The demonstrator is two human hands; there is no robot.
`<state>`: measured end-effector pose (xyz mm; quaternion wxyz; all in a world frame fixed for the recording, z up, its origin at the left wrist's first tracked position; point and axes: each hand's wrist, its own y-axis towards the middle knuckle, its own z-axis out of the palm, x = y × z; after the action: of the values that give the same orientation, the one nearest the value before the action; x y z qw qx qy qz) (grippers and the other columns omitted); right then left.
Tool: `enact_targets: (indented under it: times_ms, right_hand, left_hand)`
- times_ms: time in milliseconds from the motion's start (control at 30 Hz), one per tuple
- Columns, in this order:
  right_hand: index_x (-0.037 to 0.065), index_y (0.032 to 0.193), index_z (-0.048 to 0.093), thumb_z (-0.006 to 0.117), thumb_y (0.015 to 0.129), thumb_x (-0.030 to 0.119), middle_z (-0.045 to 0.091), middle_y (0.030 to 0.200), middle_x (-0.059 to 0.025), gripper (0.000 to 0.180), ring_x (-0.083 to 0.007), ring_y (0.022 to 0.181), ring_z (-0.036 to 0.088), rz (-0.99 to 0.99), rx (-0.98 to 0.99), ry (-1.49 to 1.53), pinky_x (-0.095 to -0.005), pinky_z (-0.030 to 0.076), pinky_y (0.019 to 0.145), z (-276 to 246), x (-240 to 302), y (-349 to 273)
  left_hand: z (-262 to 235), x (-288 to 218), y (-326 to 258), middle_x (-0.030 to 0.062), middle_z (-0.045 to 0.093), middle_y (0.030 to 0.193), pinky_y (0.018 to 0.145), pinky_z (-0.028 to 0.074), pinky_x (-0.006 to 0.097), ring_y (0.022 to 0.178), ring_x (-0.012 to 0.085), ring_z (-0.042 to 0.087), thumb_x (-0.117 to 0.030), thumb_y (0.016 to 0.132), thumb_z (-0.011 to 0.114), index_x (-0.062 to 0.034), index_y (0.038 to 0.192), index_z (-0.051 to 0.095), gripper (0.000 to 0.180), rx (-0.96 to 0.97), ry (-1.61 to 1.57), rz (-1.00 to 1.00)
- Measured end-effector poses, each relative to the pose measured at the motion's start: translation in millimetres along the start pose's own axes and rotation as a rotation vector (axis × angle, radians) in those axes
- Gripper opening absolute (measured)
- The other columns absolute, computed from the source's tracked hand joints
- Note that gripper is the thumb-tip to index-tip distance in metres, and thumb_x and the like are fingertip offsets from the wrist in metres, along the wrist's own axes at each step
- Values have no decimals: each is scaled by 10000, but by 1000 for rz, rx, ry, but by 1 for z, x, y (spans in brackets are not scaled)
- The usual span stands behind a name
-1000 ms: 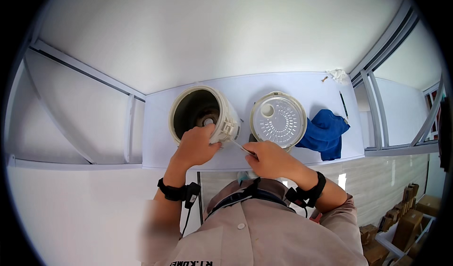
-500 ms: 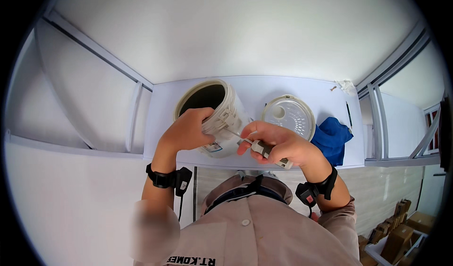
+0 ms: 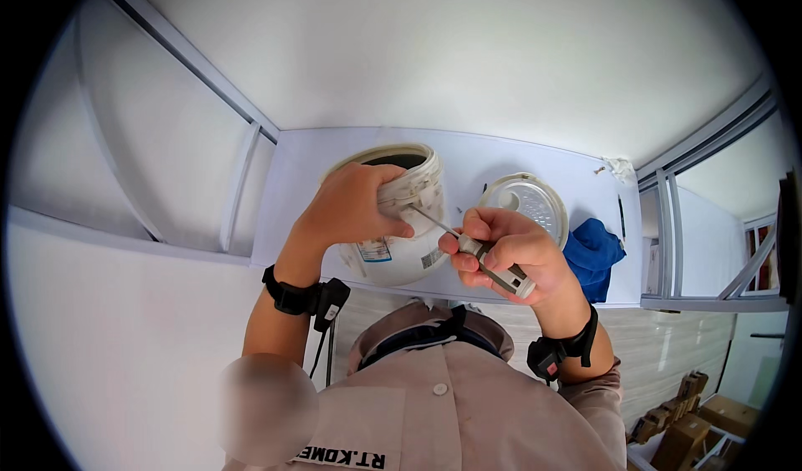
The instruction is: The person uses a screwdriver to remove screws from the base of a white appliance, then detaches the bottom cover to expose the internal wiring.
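A white plastic bucket (image 3: pixel 413 262) stands tilted on the table, its dark mouth turned away from me and a label on its side. My left hand (image 3: pixel 342 208) is closed over the near part of its rim, fingers over the edge and thumb on the outside. In my right hand (image 3: pixel 526 249) is a screwdriver (image 3: pixel 498 269) with a grey and dark handle, gripped from the side. Its thin metal shaft points up and left to the ribbed collar under the bucket's rim, near my left thumb. Whether the tip is wedged in, I cannot tell.
Right of the bucket, a round whitish lid (image 3: pixel 539 203) lies on the white table (image 3: pixel 476 149). Beside it are a crumpled blue cloth (image 3: pixel 595 254) and a dark pen-like stick (image 3: pixel 621 218). Crumpled white material (image 3: pixel 620 168) sits in the far right corner. Cardboard boxes (image 3: pixel 681 442) stand at lower right.
The bucket has tipped further, showing less of its mouth and more of its side. Both hands have moved with it, and the screwdriver's handle has shifted slightly right.
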<state>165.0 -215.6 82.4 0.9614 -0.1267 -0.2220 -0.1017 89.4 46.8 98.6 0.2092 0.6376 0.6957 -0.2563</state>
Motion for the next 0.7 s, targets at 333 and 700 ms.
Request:
enact_targets:
  times_ms: [333,700]
  right_hand:
    - [21,876,470,540,697,-72,606,1064,-229,214,-223,781,583,-7,-133,-82,-337,460,627,31,8,11]
    - [-2,961,531,617,779,-30,668,1040,-178,203,-161,713,576,124,-237,-488,-323,488,612,43,20,18]
  left_hand:
    - [-6,10,8,141,802,997,853,586,386,919,291,765,-270,570,962,-58,1163,773,657,79,-40,-45]
    - [2,13,5,182,780,1004,895,573,456,971,361,743,-278,576,945,-64,1167,745,660,-6,56,84]
